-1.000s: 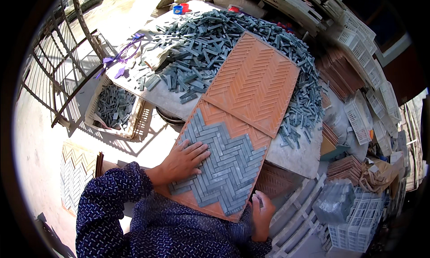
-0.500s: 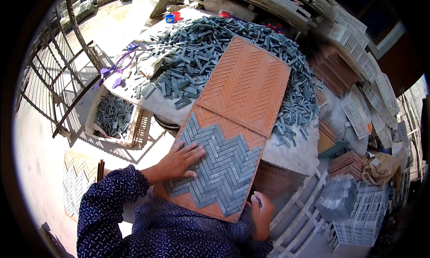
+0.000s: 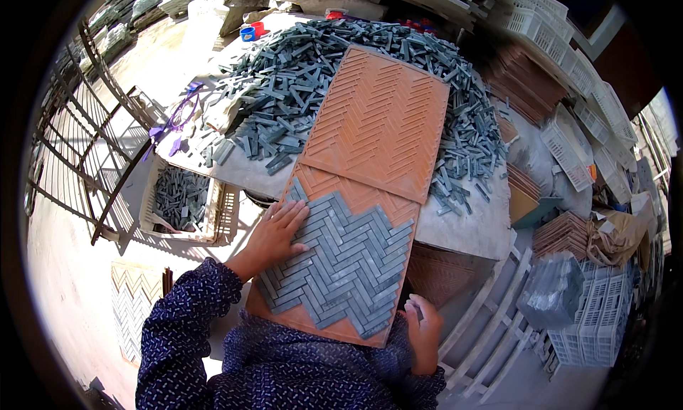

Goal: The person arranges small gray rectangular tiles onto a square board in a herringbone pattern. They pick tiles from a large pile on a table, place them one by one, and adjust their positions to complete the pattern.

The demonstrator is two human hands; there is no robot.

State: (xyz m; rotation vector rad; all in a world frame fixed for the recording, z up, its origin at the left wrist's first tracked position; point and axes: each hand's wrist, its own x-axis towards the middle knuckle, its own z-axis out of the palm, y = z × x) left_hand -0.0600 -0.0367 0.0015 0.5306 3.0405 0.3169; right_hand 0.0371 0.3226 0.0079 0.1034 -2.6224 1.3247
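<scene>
Grey-green stone strips (image 3: 341,260) lie in a zigzag herringbone pattern on the lower orange mould tray (image 3: 288,316), which rests tilted across my lap. My left hand (image 3: 276,232) lies on the strips at the tray's left edge, fingers stretched out and palm down. A second orange mould tray (image 3: 380,118), its herringbone grooves bare, overlaps the lower one's far end. Beside the lower tray's near right corner, my right hand (image 3: 424,328) is curled with thumb and fingers together. Something small and greyish may be between them; I cannot make it out.
A big heap of loose strips (image 3: 284,90) covers the table (image 3: 469,228). A crate (image 3: 181,200) of strips stands at left, near a filled herringbone panel (image 3: 135,310) and metal railing (image 3: 85,139). White plastic crates (image 3: 590,317) and a slatted pallet (image 3: 491,324) are at right.
The view has shifted, so the trays appear turned a little more upright. My left hand still lies on the tray's left edge; my right hand stays curled beside the corner.
</scene>
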